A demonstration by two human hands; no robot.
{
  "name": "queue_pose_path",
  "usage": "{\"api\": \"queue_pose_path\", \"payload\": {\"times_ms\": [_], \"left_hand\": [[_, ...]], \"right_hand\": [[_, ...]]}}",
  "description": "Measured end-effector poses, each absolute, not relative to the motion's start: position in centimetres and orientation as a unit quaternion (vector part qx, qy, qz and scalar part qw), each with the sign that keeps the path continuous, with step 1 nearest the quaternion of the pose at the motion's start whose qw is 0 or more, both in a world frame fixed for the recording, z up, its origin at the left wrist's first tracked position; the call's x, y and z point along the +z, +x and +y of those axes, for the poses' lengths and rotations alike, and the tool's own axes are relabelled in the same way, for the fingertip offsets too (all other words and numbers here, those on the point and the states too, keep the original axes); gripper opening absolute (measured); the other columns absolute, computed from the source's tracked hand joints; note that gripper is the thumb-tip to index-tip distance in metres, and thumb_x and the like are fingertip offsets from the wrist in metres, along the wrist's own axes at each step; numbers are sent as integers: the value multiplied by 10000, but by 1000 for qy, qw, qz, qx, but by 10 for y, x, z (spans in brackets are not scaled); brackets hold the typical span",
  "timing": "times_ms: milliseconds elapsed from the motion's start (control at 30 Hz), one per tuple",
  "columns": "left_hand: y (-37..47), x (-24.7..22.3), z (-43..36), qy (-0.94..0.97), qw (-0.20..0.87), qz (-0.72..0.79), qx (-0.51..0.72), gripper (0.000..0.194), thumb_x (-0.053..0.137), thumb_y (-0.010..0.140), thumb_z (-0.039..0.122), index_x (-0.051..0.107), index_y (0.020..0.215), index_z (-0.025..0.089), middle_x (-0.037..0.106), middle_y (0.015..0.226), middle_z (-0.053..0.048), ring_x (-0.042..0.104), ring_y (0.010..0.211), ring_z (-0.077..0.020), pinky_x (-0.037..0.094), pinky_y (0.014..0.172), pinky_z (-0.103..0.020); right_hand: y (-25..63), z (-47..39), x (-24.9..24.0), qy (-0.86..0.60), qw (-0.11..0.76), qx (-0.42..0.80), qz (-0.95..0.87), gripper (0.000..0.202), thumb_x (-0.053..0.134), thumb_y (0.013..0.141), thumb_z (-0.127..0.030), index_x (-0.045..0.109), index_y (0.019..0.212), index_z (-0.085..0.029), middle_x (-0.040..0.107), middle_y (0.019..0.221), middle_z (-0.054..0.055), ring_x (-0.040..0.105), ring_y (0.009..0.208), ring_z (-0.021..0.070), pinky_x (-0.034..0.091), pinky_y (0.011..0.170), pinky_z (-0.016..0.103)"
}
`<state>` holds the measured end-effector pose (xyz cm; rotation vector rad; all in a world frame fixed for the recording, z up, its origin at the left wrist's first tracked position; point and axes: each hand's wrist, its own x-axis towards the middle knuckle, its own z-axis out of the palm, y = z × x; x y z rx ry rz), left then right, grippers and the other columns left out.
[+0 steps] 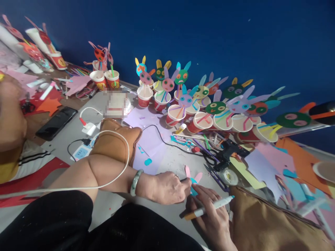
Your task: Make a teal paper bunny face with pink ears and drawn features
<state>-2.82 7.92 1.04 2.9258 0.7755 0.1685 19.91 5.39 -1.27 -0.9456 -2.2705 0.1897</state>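
Observation:
A small blue paper piece (193, 188) with two pink paper ears (199, 177) lies on the grey table between my hands. My left hand (169, 187), with a bracelet (135, 182) at the wrist, has its fingers curled, and their tips meet the left edge of the blue piece. From the right, my right hand (213, 216) rests fingertips on the same piece. A marker (218, 203) with a teal tip and an orange end lies between the fingers of my right hand.
Paper cups (174, 116) with paper rabbit faces line the blue wall. Scissors (209, 160), tape (230, 177) and a glue gun (231, 150) lie ahead. A white cable (115, 183) crosses my left arm. Another person's arm (12, 115) is at the left.

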Motion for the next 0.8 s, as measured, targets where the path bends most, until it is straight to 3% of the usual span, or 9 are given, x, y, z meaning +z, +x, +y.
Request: {"api": "queue_pose_path", "payload": {"times_ms": [800], "left_hand": [[-28, 11, 80, 966, 53, 251, 37, 266, 430, 1036, 197, 624, 1181, 89, 662, 1254, -164, 705, 672, -173, 483, 452, -351]], "right_hand": [[201, 55, -15, -354, 342, 68, -868, 198, 673, 908, -102, 645, 1089, -176, 768, 1144, 130, 744, 1064, 270, 578, 887, 438]]}}
